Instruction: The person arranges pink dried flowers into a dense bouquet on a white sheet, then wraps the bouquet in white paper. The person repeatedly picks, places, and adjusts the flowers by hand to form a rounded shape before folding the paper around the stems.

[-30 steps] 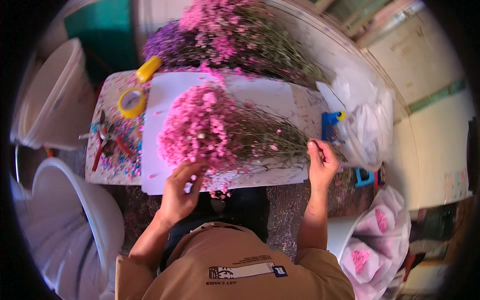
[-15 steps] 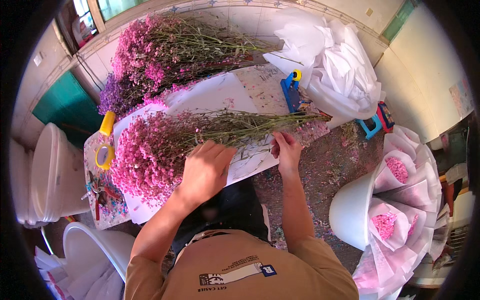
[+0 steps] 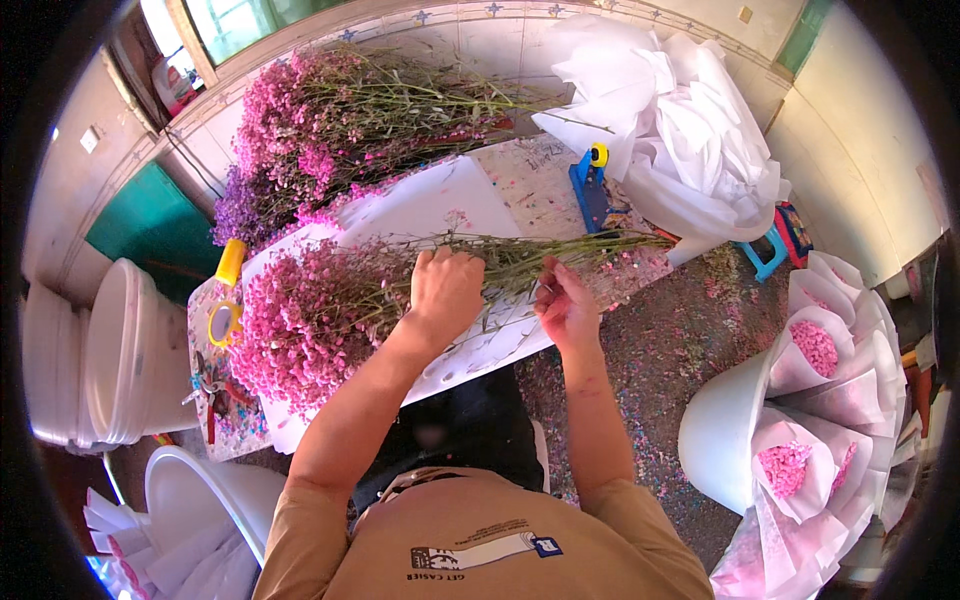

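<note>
A long bunch of pink baby's breath lies across white paper on the work table, its blossoms to the left and green stems to the right. My left hand is closed over the upper stems, just right of the blossoms, with its fingertips hidden among them. Just below the stems, toward their right end, my right hand has its fingers curled in. Whatever it pinches, if anything, is too small to make out.
Behind lies a larger heap of pink flowers. White wrapping sheets and a blue tape dispenser are at the back right. Tape rolls and pliers lie left. Buckets with wrapped bouquets stand on the floor.
My left hand has moved up and right from the lower edge of the stems onto them. My right hand stays close below the stems, fingers more curled. The whole view has shifted slightly.
</note>
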`<state>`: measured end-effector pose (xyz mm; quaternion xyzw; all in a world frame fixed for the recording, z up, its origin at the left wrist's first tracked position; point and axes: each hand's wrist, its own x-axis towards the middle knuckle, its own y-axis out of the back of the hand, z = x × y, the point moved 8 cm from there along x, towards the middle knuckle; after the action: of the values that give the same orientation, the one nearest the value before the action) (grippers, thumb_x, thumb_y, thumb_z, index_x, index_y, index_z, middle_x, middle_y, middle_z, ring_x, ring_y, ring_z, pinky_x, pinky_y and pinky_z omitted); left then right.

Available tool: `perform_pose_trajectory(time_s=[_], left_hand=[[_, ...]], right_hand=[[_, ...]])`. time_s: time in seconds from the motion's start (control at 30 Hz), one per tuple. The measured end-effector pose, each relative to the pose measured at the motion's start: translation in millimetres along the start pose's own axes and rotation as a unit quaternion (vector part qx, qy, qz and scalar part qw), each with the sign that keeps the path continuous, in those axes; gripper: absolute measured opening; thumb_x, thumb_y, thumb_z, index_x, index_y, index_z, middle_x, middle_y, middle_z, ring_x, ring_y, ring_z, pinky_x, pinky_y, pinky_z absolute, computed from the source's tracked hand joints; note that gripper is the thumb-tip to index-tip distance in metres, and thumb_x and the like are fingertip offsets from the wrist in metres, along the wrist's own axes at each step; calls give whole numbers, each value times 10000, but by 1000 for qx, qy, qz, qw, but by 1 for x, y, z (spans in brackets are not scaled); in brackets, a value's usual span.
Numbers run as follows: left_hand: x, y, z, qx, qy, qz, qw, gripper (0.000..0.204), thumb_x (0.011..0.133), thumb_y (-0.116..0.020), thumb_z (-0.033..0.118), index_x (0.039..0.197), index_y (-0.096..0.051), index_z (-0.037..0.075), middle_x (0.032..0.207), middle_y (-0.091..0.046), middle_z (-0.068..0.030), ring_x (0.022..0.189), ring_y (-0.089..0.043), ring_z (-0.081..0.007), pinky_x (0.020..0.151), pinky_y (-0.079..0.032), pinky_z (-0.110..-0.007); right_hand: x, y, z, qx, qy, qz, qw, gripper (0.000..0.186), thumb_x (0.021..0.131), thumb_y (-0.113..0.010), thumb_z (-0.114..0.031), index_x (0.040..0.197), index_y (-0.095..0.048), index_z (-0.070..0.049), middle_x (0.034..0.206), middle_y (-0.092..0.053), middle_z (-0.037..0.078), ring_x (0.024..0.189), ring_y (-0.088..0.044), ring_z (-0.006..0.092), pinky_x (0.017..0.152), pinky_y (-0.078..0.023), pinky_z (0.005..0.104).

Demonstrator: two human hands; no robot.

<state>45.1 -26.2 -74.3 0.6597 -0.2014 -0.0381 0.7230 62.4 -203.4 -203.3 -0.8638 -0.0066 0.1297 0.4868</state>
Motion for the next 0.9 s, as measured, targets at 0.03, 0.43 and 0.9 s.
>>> perform_pose_trajectory(time_s=[0.03,0.43,0.9], left_hand=[[3,0,4,3,-15,-2,1000,135,814,-621,101,868,-745,107,945,-701,-58,1009,-649,-264,887,-484,-434],[14,54,20,-138,-4,41,990,87,906,-659,117,898,-610,46,877,-716,-184,791,-693,-435,674,-535,-546],[45,3,48,28,-73,-123,989,167,867,-669,192,840,-795,85,840,-765,-129,798,-766,-313,698,-598,-423]], right_hand=[[0,2,-4,-37,24,3,999,210,997,-674,-167,1154,-706,-32,834,-691,35,612,-607,163,522,-446,306],[-17,-10,-98,-702,518,108,476,223,919,-628,-90,1126,-693,-41,1143,-668,139,1099,-600,374,979,-449,494],[-1,18,-86,-811,432,131,372,329,924,-715,-325,1148,-686,-86,1244,-624,143,1228,-554,367,1025,-419,526]])
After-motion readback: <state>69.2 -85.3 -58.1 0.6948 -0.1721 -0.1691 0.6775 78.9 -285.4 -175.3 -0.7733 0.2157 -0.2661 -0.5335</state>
